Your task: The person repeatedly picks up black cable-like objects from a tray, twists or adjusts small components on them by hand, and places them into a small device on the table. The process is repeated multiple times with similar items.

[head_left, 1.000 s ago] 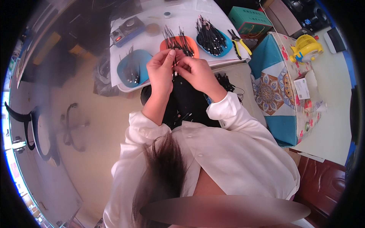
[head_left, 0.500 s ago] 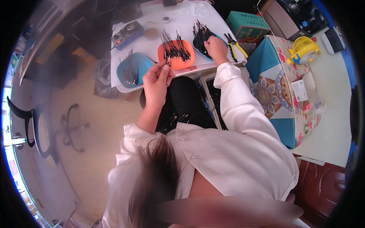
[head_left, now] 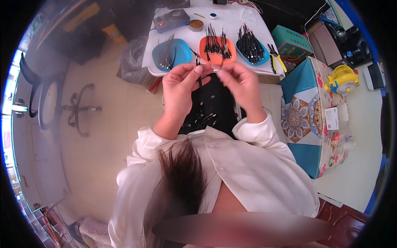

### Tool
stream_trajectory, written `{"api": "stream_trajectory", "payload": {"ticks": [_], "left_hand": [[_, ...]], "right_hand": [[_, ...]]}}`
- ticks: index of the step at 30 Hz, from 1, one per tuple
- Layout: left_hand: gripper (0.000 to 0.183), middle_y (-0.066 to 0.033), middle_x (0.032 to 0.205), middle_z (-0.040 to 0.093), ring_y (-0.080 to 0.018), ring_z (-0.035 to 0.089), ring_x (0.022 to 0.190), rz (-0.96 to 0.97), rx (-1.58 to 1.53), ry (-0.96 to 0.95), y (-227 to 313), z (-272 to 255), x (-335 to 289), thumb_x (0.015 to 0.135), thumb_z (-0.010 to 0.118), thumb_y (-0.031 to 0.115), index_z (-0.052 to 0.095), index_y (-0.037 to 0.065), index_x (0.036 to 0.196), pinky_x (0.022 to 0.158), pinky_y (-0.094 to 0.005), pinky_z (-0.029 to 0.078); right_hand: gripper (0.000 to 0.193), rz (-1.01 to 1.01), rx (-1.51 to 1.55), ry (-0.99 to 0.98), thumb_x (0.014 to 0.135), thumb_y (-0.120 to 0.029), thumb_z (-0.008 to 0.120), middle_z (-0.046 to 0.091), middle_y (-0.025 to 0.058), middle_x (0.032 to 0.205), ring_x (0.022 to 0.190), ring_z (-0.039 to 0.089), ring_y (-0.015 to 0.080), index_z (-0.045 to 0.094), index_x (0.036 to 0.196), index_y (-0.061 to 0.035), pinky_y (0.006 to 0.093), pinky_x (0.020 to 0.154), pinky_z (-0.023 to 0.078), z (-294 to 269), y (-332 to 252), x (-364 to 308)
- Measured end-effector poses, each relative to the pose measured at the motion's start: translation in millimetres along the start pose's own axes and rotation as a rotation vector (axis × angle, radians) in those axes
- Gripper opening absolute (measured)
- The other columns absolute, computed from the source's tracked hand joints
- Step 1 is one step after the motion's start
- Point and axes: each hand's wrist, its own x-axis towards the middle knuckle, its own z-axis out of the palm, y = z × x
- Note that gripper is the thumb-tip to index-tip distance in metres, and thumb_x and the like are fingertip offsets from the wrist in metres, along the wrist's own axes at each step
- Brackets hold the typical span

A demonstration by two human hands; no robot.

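Note:
My left hand [head_left: 182, 87] pinches a thin black cable [head_left: 199, 73] between thumb and fingers, its stripped wire end pointing up. To its right, my right hand [head_left: 243, 86] is blurred by motion, its fingertips closed on what looks like another thin dark cable [head_left: 222, 65]. Both hands are above my lap, just in front of the table. Beyond them stand an orange plate [head_left: 230, 61] and a right blue plate [head_left: 264, 60], each with many short black cables fanned out. A left blue plate [head_left: 183, 45] holds fewer cables.
A blue-grey soldering station [head_left: 171, 20], a round tin [head_left: 196, 25] and a small jar [head_left: 213, 16] sit at the table's back. Yellow-handled pliers [head_left: 278, 60] lie at its right edge. Loose cable pieces [head_left: 204, 120] rest on my lap. A yellow fan [head_left: 343, 79] stands far right.
My right hand has left the right blue plate and come back beside my left hand, apparently with a cable. My left hand stays raised with its cable. The view has shifted.

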Motion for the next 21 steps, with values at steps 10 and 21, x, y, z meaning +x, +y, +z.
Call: {"api": "stream_trajectory", "payload": {"ticks": [10,21], "left_hand": [[0.013,-0.0157,0.099,0.07,-0.0165,0.067,0.089,0.036,-0.028,-0.059,-3,-19,-50,0.094,0.057,0.005,0.063,-0.005,0.099,0.083,-0.0267,0.052],[0.015,-0.011,0.085,0.067,-0.0066,0.047,0.057,0.064,0.092,-0.132,-9,-25,-68,0.097,0.052,0.008,0.061,-0.004,0.099,0.049,-0.0182,0.033]], "right_hand": [[0.012,0.012,-0.158,-0.164,0.087,-0.008,0.069,0.063,-0.002,0.077,0.071,0.055,0.0025,0.063,0.092,0.002,0.0189,0.064,0.045,46,-4,-48],[0.013,-0.02,0.015,-0.189,0.088,-0.007,0.067,0.065,0.002,0.087,0.075,0.057,0.0059,0.066,0.099,0.001,0.0201,0.068,0.045,23,-27,-39]]}}
